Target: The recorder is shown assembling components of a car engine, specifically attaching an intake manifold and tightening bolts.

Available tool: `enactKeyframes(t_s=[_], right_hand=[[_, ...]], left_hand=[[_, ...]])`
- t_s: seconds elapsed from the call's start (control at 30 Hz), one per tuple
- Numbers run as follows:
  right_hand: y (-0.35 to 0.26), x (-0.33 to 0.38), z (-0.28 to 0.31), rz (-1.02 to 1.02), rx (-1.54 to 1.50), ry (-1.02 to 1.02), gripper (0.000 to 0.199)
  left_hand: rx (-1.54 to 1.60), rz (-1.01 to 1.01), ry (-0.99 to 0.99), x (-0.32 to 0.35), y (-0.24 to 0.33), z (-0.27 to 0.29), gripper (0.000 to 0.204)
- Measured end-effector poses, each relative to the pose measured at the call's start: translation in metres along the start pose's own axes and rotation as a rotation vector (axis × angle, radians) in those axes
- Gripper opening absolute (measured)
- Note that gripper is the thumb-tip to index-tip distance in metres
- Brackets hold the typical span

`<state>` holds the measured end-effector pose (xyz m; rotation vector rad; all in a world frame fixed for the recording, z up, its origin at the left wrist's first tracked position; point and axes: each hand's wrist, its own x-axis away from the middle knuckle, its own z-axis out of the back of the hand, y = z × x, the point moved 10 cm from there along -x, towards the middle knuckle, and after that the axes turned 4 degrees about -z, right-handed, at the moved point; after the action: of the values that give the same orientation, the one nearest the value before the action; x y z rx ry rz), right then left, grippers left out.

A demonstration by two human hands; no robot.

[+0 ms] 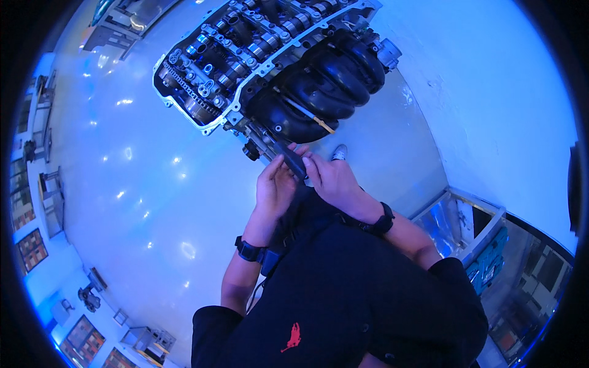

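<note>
An engine with its valve cover off stands in front of me, its camshafts (257, 49) and timing chain (184, 80) exposed. A black ribbed intake manifold (319, 80) is fixed along its right side. Below the near corner of the engine, a tool with a black handle (292, 162) lies between my hands; its exact kind does not show. My left hand (276, 184) curls its fingers against the handle from the left. From the right, my right hand (331, 178) grips the same handle with thumb and fingers. Metal rods (261, 142) at the engine's corner run toward the handle.
A yellow-ended dipstick (324, 124) sticks out beside the manifold. At the lower right stands a metal-framed cart (478, 202) with a teal tool case (489, 260). Benches and equipment (52, 196) line the far left over a glossy floor. A shoe (339, 152) shows below the manifold.
</note>
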<state>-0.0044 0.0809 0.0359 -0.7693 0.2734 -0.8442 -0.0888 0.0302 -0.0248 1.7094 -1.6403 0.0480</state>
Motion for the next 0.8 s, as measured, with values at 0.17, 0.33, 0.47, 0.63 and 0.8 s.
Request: enactKeyframes(t_s=[0.17, 0.33, 0.47, 0.63, 0.8], right_hand=[[-0.028, -0.001, 0.021, 0.170, -0.138, 0.076, 0.029], [-0.024, 0.003, 0.010, 0.186, -0.059, 0.013, 0.025], [-0.002, -0.006, 0.009, 0.052, 0.089, -0.072, 0.033], [-0.031, 0.002, 0.032, 0.321, -0.073, 0.197, 0.037], [0.003, -0.016, 0.000, 0.052, 0.155, -0.194, 0.038]], left_hand=[[-0.187, -0.060, 0.104, -0.002, -0.005, 0.037, 0.040], [-0.118, -0.019, -0.004, -0.003, -0.002, 0.008, 0.036], [0.032, -0.021, -0.020, 0.003, -0.001, -0.006, 0.033], [-0.035, -0.095, 0.027, -0.016, -0.015, 0.043, 0.037], [-0.054, -0.050, 0.036, -0.001, -0.001, 0.002, 0.039]])
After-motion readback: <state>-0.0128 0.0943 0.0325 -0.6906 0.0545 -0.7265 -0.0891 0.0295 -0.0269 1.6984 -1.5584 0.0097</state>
